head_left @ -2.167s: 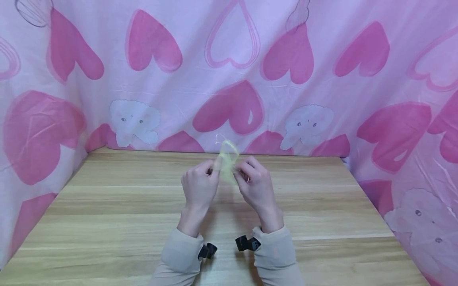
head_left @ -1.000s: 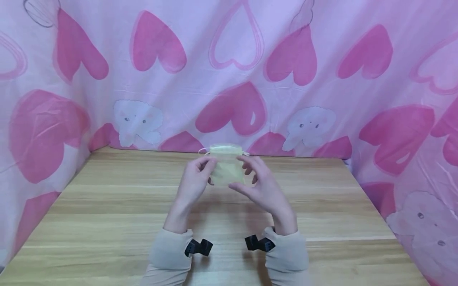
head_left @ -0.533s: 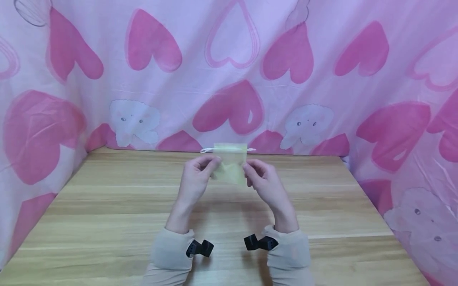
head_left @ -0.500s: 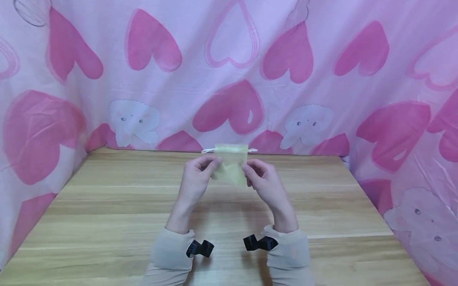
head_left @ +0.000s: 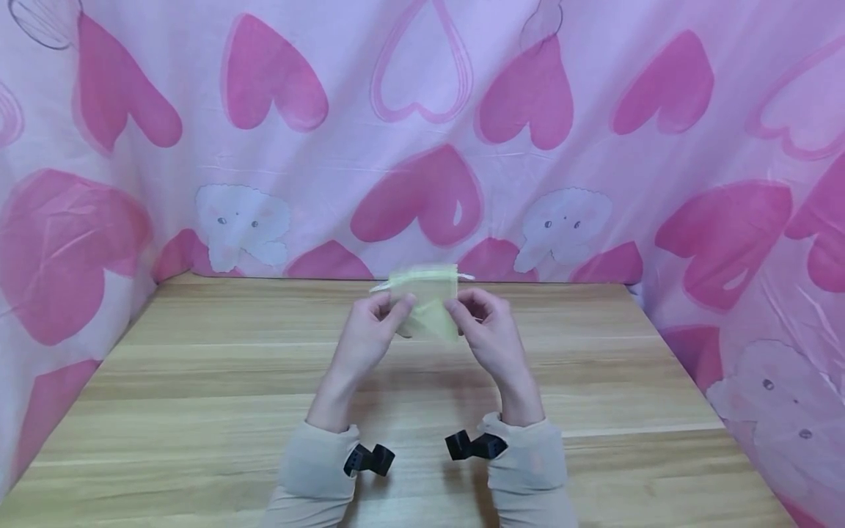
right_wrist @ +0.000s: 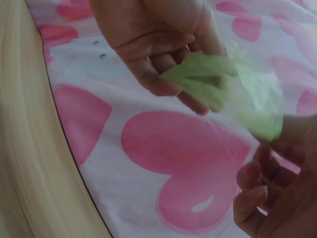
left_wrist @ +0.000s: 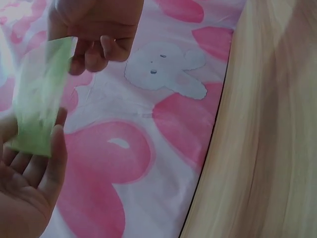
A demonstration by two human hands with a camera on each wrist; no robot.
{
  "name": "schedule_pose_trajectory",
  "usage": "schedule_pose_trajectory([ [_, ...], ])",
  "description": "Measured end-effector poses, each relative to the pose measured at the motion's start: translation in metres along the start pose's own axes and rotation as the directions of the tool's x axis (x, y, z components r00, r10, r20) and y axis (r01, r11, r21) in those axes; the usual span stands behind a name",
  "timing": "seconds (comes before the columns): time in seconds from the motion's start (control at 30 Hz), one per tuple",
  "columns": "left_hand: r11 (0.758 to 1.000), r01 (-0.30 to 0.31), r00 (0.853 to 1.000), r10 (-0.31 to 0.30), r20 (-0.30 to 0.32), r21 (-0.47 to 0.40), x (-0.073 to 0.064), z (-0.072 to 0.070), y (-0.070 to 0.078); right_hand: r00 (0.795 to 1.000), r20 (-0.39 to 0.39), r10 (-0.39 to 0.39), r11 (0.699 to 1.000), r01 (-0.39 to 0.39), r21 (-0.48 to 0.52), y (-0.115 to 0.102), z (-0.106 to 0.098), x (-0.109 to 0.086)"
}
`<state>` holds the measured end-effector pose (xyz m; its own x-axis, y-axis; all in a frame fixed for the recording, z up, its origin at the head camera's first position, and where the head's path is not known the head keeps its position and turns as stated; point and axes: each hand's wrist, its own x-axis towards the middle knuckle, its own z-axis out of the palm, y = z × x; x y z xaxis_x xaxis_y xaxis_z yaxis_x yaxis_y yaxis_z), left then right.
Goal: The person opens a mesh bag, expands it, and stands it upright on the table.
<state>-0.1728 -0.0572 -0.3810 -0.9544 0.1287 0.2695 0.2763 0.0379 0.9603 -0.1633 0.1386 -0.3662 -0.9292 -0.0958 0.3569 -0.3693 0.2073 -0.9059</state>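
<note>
A small sheer yellow drawstring pouch is held up above the far part of the table, spread between both hands. Its white cord sticks out at either side near the top edge. My left hand pinches the pouch's left side, thumb in front. On the right side, my right hand pinches the other edge between thumb and fingers. Seen from the right wrist, the fabric bulges and folds beside the left hand's fingers. The left wrist view shows the pouch spanning both hands, looking greener there.
Below the hands lies a wood-grain table. A pink curtain printed with hearts and white rabbits hangs along its back and sides. Black wrist cameras sit on the beige sleeves.
The pouch went from bunched and narrow to spread out. My right hand's fingers came apart, then pinched its right edge. Lately the left hand moved slightly inward, and the top edge now slants.
</note>
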Motion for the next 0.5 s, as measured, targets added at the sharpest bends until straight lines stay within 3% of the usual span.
schedule_pose_trajectory([
  [0.17,1.0,-0.015,0.989,0.011,-0.146,-0.024,0.0,0.002,0.001,0.979,0.204,0.016,1.0,-0.019,0.013,0.0,-0.006,-0.004],
  [0.27,0.998,-0.045,0.982,0.037,-0.187,-0.035,0.001,0.004,0.001,0.959,0.283,0.024,1.0,-0.027,0.004,0.0,-0.005,-0.005],
  [0.33,0.997,-0.065,0.983,0.058,-0.177,-0.036,0.001,0.006,0.001,0.96,0.278,0.035,0.999,-0.038,0.008,0.0,-0.001,-0.003],
  [0.5,0.993,-0.108,0.988,0.103,-0.11,-0.04,-0.001,0.015,0.001,0.99,0.138,0.042,0.999,-0.045,0.02,-0.002,0.011,-0.002],
])
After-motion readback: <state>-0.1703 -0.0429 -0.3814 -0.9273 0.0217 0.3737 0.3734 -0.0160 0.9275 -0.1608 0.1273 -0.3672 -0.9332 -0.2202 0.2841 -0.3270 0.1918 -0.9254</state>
